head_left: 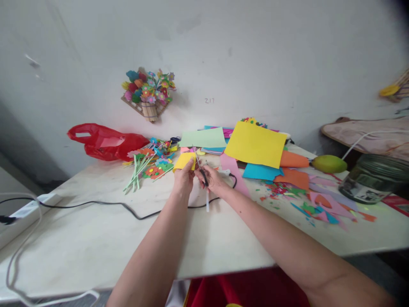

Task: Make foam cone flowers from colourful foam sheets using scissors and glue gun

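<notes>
My left hand (184,175) pinches a small yellow piece of paper (184,161) above the middle of the table. Closed round the black handles of a pair of scissors (203,177) is my right hand (212,179). The blades point away from me, just to the right of the yellow piece; whether they touch it I cannot tell. Below my right hand a white glue stick (207,204) shows, partly hidden. A glue gun (225,172) with a black cord lies behind my right hand.
Paper flowers with pale green stems (139,170) lie left, by a red plastic bag (108,143). A large yellow sheet (255,145) leans over coloured sheets at the back right. Scraps (322,207) and a glass jar (373,179) are at right. A black cord (128,207) crosses the table.
</notes>
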Available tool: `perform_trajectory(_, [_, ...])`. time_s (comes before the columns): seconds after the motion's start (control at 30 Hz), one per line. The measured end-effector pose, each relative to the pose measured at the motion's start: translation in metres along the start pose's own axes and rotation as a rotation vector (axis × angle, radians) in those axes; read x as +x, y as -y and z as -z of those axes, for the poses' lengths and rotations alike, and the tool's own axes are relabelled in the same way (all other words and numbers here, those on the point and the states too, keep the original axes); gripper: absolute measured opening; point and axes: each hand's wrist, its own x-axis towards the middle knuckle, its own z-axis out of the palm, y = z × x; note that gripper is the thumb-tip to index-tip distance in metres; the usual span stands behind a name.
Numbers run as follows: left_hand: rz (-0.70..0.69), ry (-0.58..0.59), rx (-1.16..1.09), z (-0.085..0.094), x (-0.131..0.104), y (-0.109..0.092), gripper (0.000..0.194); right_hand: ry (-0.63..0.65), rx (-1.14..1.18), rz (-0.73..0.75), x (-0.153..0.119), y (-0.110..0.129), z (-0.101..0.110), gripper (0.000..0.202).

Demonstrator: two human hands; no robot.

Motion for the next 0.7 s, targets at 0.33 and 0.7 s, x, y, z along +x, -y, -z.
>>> perform_trajectory(0.33, [0.03, 0.015, 0.042, -0.0029, -0.0021, -0.0023, 0.028, -0.001, -0.003, 0.016, -0.0007, -0.0046, 0.0009, 0.033])
perform_trajectory(0.7, [-0.005, 0.002, 0.01, 0.0036, 0.0026, -0.0005, 0.03, 0.02, 0.005, 0.004, -0.0014, -0.0046, 0.0009, 0.029])
